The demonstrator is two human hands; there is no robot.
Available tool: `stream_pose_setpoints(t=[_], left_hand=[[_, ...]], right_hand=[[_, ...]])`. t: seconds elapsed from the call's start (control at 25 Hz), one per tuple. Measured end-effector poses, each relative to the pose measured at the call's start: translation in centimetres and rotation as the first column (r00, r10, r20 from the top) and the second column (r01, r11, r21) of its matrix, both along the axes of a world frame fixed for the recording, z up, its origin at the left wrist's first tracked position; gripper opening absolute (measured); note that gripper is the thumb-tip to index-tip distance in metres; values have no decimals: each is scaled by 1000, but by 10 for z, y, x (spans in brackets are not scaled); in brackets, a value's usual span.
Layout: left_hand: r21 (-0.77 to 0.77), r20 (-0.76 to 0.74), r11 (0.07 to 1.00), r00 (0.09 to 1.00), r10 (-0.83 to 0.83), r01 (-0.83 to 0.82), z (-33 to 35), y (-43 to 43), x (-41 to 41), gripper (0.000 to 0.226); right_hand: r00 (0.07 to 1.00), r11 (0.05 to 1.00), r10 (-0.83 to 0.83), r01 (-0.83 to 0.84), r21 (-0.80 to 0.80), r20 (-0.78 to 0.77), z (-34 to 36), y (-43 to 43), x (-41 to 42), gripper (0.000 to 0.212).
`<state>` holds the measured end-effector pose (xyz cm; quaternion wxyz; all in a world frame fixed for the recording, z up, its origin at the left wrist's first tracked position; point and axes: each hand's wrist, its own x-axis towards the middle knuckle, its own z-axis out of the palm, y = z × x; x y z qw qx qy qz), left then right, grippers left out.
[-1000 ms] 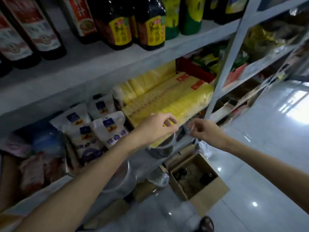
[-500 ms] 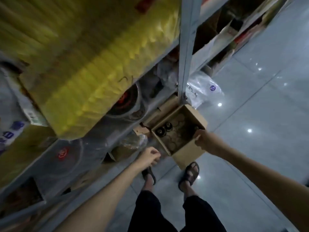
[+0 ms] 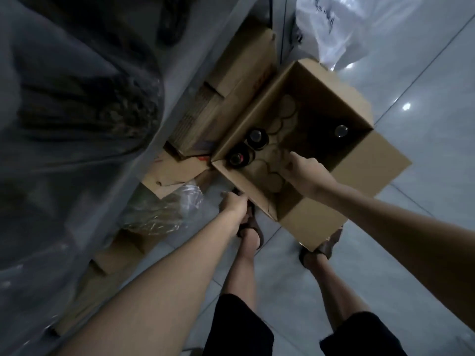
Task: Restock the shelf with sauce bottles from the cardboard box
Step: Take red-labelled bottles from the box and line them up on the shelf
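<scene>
An open cardboard box (image 3: 359,176) stands on the floor by my feet. Three dark sauce bottles stand inside, seen from above by their caps: two (image 3: 254,136) (image 3: 237,158) in the left corner and one (image 3: 341,131) by the far right wall. My right hand (image 3: 304,172) reaches down into the middle of the box over the bare cardboard bottom, fingers pointing inward, touching no bottle. Just outside the box's near left wall hangs my left hand (image 3: 234,204), fingers loosely curled and holding nothing.
The metal shelf upright (image 3: 279,34) and the bottom shelf with flattened cardboard (image 3: 231,80) lie just left of the box. A white plastic bag (image 3: 341,29) sits behind it. Clear plastic wrap (image 3: 164,214) lies at the left. My sandalled feet stand right below the box.
My head has dropped from the yellow packets on the shelf to the box on the floor. My right hand has moved from the box's rim down inside it; my left hand has sunk beside it.
</scene>
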<state>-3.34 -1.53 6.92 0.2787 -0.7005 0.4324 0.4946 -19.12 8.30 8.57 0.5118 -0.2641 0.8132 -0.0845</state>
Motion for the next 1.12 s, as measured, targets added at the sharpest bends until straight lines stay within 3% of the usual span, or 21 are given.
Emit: stream_pose_setpoints(t=[0.2, 0.28, 0.36, 0.48, 0.56, 0.64, 0.8, 0.92, 1.04, 1.12], left_hand=[[-31, -87, 989, 986, 144, -147, -77, -9, 6, 52], [-64, -127, 996, 990, 54, -63, -86, -6, 15, 39], [-122, -143, 983, 978, -151, 134, -89, -8, 21, 49], [-142, -166, 965, 955, -244, 222, -91, -10, 21, 56], [-116, -134, 977, 971, -196, 181, -97, -10, 24, 61], [-84, -79, 979, 979, -190, 184, -104, -11, 30, 52], [-33, -68, 980, 978, -197, 195, -68, -9, 15, 40], [-2, -123, 961, 954, -274, 276, -26, -5, 17, 34], [-170, -211, 880, 856, -471, 443, 23, -4, 21, 72], [-241, -324, 861, 799, -507, 448, 62, -3, 20, 91]], right_hand=[[962, 930, 228, -260, -258, -149, -76, -70, 36, 46], [910, 885, 329, -390, -255, -253, -95, -92, 46, 43], [838, 854, 415, -493, -166, -354, -107, -104, 53, 39], [807, 847, 441, -519, -114, -394, -113, -107, 55, 36], [819, 846, 430, -513, -148, -380, -113, -100, 56, 33], [840, 842, 404, -496, -211, -361, -109, -83, 56, 33], [902, 844, 303, -404, -352, -308, -74, -36, 52, 33], [922, 849, 250, -356, -391, -297, -14, -11, 38, 46], [918, 844, 216, -347, -409, -334, 61, 11, 18, 33], [922, 849, 198, -331, -411, -334, 119, 20, 4, 24]])
